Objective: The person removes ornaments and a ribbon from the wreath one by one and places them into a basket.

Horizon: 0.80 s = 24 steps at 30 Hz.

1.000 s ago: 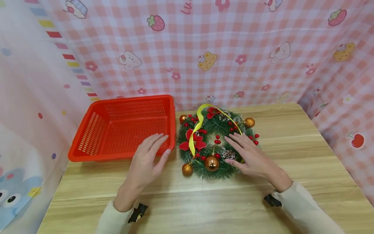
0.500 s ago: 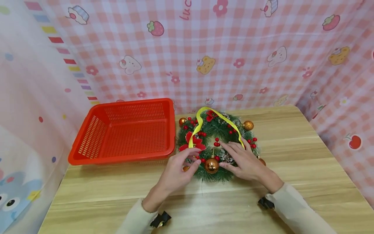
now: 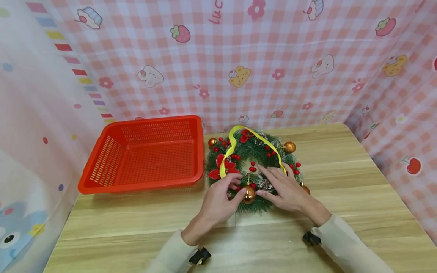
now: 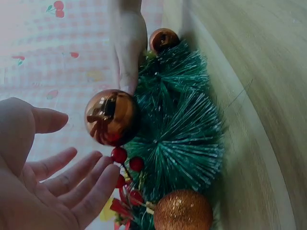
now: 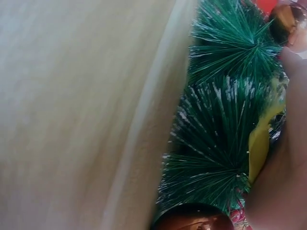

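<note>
Head view: I have the Christmas wreath (image 3: 254,148) lying on the wooden table (image 3: 341,170). Just left of the wreath stands the red plastic basket (image 3: 140,188), so that side is tight. Behind the wreath, the table's far edge runs close to the pink checked curtain (image 3: 191,60). The broader stretches of tabletop lie on the wreath's right and near sides.

The left hand (image 3: 220,199) is over the wreath's near-left part, fingers loosely bent and thumb apart, gripping nothing; the shiny copper bauble (image 4: 112,118) is just beyond them. The right hand (image 3: 285,187) reaches over the near-right part, fingers extended. How firmly it touches the greenery, I can't tell.

From the head I lose the near-left rim behind the left hand; the glittered ball (image 4: 183,212) there reaches me through the left wrist camera, cut off below. The right hand covers one end of the yellow ribbon (image 3: 233,142). My right wrist view is blurry, and the bottom border crops another copper bauble (image 5: 194,219) on the wreath.
</note>
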Each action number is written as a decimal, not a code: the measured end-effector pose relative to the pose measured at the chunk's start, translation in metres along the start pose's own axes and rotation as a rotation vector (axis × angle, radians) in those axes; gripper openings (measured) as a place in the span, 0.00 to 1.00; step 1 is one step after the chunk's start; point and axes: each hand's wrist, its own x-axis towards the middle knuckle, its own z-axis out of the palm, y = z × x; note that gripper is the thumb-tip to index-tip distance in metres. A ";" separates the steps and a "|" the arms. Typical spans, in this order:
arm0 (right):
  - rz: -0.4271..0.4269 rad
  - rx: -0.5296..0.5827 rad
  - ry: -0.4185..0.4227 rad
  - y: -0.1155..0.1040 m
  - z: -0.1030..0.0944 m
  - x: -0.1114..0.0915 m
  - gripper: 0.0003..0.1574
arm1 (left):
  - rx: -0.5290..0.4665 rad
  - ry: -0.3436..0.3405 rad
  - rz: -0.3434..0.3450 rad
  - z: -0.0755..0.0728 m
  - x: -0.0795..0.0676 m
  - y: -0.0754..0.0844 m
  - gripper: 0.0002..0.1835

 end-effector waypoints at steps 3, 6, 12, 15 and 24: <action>0.012 0.014 0.002 0.001 0.001 0.000 0.50 | 0.066 0.024 -0.002 0.005 0.002 0.001 0.22; 0.015 0.024 0.013 0.002 0.003 0.000 0.49 | 0.111 0.035 -0.016 0.011 0.003 0.002 0.24; 0.013 0.045 0.024 0.005 0.005 -0.001 0.47 | 0.257 0.055 -0.006 0.024 0.006 0.005 0.31; 0.023 0.058 0.018 0.005 0.006 -0.001 0.46 | 0.351 0.071 0.023 0.030 0.006 0.006 0.38; 0.040 0.065 0.009 0.005 0.007 0.000 0.45 | 0.375 0.097 0.045 0.035 0.006 0.005 0.39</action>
